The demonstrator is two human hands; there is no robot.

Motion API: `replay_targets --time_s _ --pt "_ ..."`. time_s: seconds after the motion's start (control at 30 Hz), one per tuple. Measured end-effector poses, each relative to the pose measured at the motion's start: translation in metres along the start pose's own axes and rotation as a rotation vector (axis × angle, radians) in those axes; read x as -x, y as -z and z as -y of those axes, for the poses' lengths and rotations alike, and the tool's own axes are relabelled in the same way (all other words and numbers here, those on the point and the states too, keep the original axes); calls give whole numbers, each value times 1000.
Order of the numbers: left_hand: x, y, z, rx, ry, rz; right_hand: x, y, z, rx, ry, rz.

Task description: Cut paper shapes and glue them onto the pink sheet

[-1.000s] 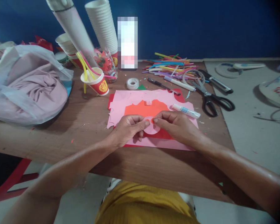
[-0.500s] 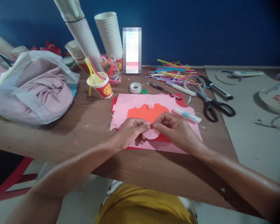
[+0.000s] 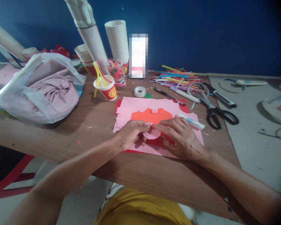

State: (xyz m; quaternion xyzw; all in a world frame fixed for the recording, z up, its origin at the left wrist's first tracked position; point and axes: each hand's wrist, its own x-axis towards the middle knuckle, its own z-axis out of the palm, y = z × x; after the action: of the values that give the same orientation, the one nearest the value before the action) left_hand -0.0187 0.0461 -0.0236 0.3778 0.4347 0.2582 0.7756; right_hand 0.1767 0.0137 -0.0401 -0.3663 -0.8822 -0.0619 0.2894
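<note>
In the head view my left hand [image 3: 129,135] pinches a small round pink paper disc [image 3: 151,134] between thumb and fingers. A tiny orange-red paper piece [image 3: 153,126] sits at the disc's upper edge, by my left thumb tip. My right hand [image 3: 184,137] is palm down with fingers stretched out, its index fingertip touching that tiny piece. Beneath both hands lie a cut orange paper [image 3: 140,116] and a larger pink sheet [image 3: 124,109] with ragged edges, over red paper. A white glue tube [image 3: 193,122] rests just beyond my right hand.
Black-handled scissors [image 3: 215,114], a cutter knife [image 3: 222,96], pens and a heap of colourful strips [image 3: 175,76] lie at the back right. A tape roll [image 3: 140,91], a paper cup [image 3: 107,90], stacked cups [image 3: 117,40] and a phone [image 3: 138,56] stand behind. A plastic bag [image 3: 44,90] fills the left.
My right hand has turned from a pinch at the tiny piece to palm down with fingers stretched, index fingertip on it. My left hand keeps the disc. The view has shifted slightly.
</note>
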Motion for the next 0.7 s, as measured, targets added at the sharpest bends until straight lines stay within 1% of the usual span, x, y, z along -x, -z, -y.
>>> replay_targets --time_s 0.13,0.33,0.53,0.7 --pt "0 -1 -1 48 6 9 -3 4 2 86 14 -12" --pt "0 -1 0 78 10 3 -6 10 5 183 -10 16" --pt "-1 1 4 101 -31 33 -7 9 7 182 -28 16" --pt "-2 2 6 93 -46 49 -8 7 11 178 -45 -22"
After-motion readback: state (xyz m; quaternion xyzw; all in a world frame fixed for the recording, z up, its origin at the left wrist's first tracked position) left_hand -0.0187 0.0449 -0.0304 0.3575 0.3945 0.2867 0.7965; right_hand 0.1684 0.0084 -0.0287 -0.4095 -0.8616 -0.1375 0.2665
